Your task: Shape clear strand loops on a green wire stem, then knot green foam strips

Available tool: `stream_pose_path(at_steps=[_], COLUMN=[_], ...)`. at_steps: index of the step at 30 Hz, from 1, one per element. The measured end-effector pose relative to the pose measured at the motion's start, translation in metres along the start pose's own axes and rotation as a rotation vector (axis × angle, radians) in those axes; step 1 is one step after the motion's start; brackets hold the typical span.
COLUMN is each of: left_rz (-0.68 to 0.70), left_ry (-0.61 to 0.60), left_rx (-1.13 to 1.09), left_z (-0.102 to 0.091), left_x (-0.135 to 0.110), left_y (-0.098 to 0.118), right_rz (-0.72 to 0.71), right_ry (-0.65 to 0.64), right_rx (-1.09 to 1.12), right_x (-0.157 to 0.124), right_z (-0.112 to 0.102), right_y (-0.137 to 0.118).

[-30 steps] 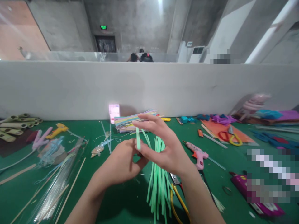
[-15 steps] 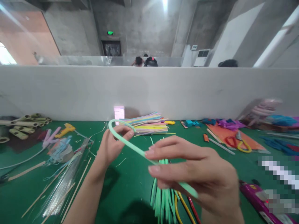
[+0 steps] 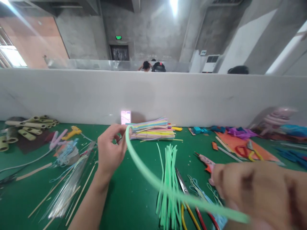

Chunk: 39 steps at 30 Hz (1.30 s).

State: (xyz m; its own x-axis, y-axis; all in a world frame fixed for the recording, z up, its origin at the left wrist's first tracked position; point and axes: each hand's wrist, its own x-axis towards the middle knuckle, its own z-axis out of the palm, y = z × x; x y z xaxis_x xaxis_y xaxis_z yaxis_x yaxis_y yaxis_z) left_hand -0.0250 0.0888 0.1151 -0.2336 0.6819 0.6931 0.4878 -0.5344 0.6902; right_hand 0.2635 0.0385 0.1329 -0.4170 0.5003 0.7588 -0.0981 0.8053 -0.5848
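Observation:
My left hand point(image 3: 110, 150) pinches one end of a long light-green foam strip point(image 3: 148, 174) above the green table. The strip curves down and to the right, ending near my right hand point(image 3: 261, 195), which is close to the camera and blurred; its fingers look curled around the strip's other end. Beneath the strip lies a bundle of similar green strips point(image 3: 169, 179) on the table.
A stack of coloured sheets point(image 3: 152, 127) and a phone point(image 3: 125, 117) stand by the white partition. A pink glue gun point(image 3: 206, 161), pliers point(image 3: 189, 204), scissors point(image 3: 242, 150), sticks in clear wrap point(image 3: 64, 188), a yellow glue gun point(image 3: 72, 131) and tan tubes point(image 3: 28, 126) lie about. People sit beyond the partition.
My right hand has slid along the strip toward the lower right and nearer the camera, stretching it out. My left hand keeps its pinch on the far end.

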Motion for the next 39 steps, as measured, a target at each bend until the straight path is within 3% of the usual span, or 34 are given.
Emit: stream_pose_path(at_steps=[3, 8, 10, 11, 14, 16, 19, 22, 26, 32, 36, 39], left_rz=[0.131, 0.573, 0.690, 0.737, 0.904, 0.970, 0.931, 0.900, 0.775, 0.519, 0.512, 0.527], left_ry=[0.035, 0.169, 0.210, 0.218, 0.241, 0.249, 0.147, 0.100, 0.134, 0.149, 0.140, 0.150], left_rx=[0.104, 0.320, 0.359, 0.389, 0.511, 0.560, 0.602, 0.546, 0.415, 0.246, 0.261, 0.256], left_z=[0.001, 0.003, 0.002, 0.002, -0.002, -0.007, -0.014, -0.016, -0.006, 0.008, 0.007, 0.006], left_x=[-0.008, -0.012, -0.011, -0.011, -0.015, -0.020, -0.030, -0.034, -0.033, -0.035, -0.037, -0.039], left_y=[0.017, 0.010, 0.004, 0.003, 0.007, 0.014, 0.026, 0.033, 0.042, 0.054, 0.054, 0.053], right_rz=[-0.013, 0.027, 0.033, 0.065, 0.253, 0.381, 0.369, 0.314, 0.172, 0.221, 0.141, 0.124], right_ry=[-0.053, -0.559, -0.595, -0.555, -0.239, 0.063, 0.186, 0.320, 0.386, 0.442, 0.597, 0.610], right_rx=[0.092, 0.125, 0.116, 0.082, -0.089, -0.211, -0.119, -0.039, -0.067, -0.069, -0.125, -0.171], right_x=[0.014, 0.035, 0.035, 0.034, 0.031, 0.032, 0.039, 0.044, 0.042, 0.042, 0.043, 0.044], right_z=[0.002, -0.015, -0.017, -0.014, 0.015, 0.045, 0.081, 0.097, 0.100, 0.103, 0.110, 0.111], right_y=[0.010, 0.024, 0.022, 0.019, 0.004, -0.008, -0.016, -0.012, -0.004, -0.006, -0.006, -0.009])
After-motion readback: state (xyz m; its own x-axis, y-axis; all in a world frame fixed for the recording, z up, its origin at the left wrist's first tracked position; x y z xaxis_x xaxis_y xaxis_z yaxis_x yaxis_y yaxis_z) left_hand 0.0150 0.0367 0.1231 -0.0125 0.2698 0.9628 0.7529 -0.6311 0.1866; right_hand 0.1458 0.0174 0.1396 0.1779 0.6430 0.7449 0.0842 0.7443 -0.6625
